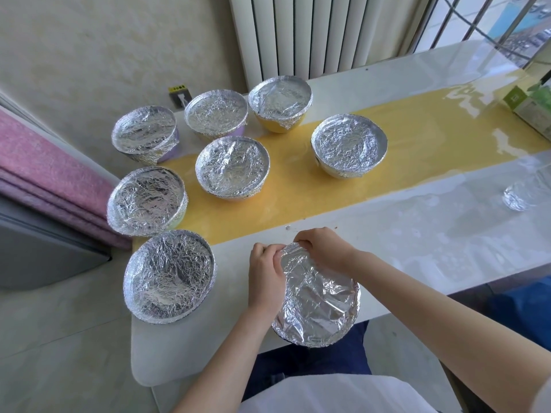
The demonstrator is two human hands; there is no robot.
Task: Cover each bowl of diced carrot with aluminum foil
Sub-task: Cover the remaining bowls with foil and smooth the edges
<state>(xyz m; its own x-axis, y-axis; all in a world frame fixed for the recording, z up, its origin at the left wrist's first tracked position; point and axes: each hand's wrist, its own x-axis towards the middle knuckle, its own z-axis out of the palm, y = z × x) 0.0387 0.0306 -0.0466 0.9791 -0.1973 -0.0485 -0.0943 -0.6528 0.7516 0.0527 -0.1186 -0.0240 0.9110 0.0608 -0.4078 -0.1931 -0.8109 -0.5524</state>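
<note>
Bowl (357,298) being worked: near edge of the table (417,248), just under both hands and nearer than them. Foil sheet (316,296) lies over its mouth, loose, shiny, with broad creases and a slack middle, not yet drawn flat. A dark sliver of rim shows on the right side, so that edge looks unsealed. No carrot visible under the foil.

Left hand (265,275) cups the bowl's left side, fingers curled onto the foil edge, likely steadying the bowl while folding down. Right hand (325,248) pinches the foil at the far rim. The two hands meet there, probably crimping round from that point. Judged: last bowl, crimp partway.

Left of the left hand: a finished covered bowl (170,275), foil tight and finely crinkled, skirt tucked under the rim. Beyond the hands: six more (232,168) the same, grouped on and beside a yellow strip (387,162), parked out of the working space, I'd guess.

Well right of the right hand: a crumpled foil lump (518,195), purpose unclear. Further off, a green box (530,105).
</note>
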